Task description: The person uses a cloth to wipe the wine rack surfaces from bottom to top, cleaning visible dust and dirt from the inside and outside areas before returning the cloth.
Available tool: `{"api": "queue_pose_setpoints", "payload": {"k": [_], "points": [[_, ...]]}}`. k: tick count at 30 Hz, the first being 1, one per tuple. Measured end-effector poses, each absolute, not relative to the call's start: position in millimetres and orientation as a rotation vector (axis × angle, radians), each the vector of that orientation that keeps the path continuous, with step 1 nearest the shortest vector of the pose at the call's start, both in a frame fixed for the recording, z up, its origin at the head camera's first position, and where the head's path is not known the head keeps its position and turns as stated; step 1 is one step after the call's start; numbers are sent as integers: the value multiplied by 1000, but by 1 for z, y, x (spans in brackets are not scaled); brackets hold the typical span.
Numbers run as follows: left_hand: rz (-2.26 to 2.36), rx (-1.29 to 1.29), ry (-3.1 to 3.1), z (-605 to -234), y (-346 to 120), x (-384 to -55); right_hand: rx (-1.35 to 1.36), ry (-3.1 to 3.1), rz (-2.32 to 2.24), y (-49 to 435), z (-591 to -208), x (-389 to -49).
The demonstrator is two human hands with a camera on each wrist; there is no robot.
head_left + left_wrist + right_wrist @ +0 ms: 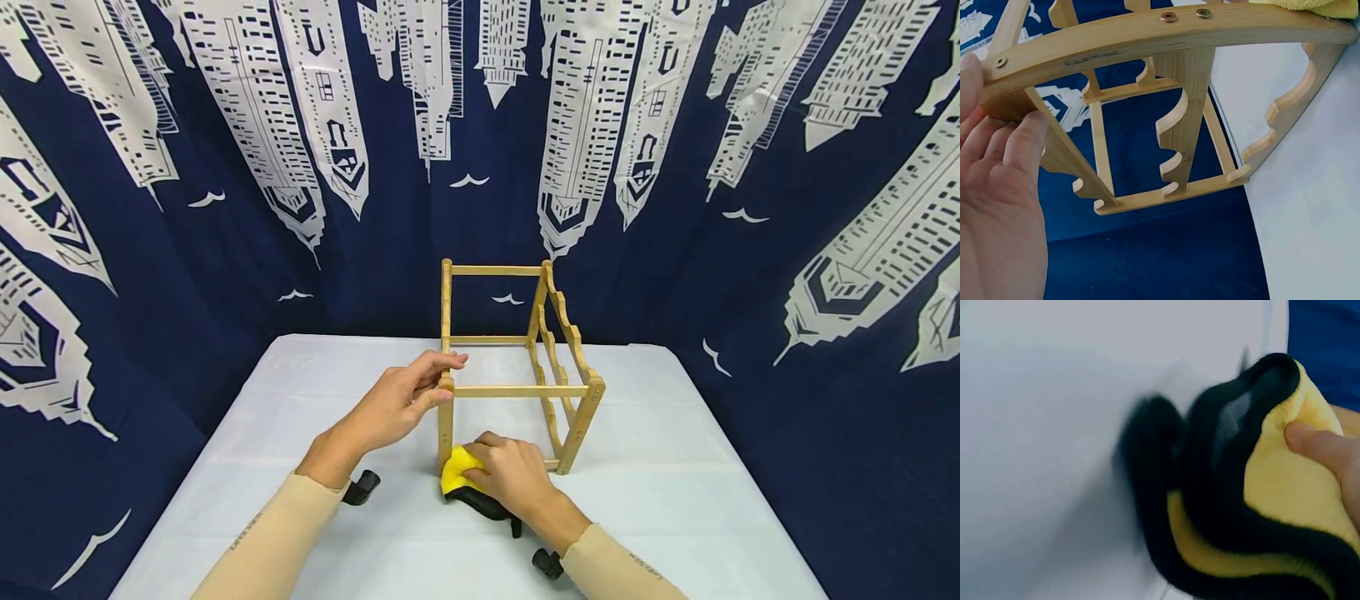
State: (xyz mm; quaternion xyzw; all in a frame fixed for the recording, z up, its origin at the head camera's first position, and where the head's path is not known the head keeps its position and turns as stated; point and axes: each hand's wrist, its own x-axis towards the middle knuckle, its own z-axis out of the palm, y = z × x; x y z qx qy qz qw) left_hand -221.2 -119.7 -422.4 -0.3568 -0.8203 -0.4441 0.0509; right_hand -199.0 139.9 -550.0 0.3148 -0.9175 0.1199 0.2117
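A light wooden rack (521, 391) with scalloped side rails stands on the white table. At its near left top corner, my left hand (393, 404) grips the post between thumb and fingers. The left wrist view shows the fingers (1027, 134) curled against the end of the upright. My right hand (517, 475) pinches a bunched yellow cloth (455, 473) with black edging at the foot of the same post. Seen from the right wrist, the cloth (1291, 481) is folded over, with the thumb (1322, 447) pressing on its yellow side. The other right fingers are hidden there.
The white-covered table (300, 392) extends around the rack. Behind it and on both sides hangs a dark blue curtain (420, 242) printed with white buildings and birds. Black camera mounts (362, 488) sit near both wrists.
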Motion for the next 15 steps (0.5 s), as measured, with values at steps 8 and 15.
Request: {"api": "queue_pose_setpoints", "payload": {"k": [8,15], "points": [[-1415,-1095,-2431,-430,-122,-219,898,-2180,499,164,-525,-188],[-1452,-1096,-2343,-434,-122,-222,987,-1823,573,171,-465,-185]]}}
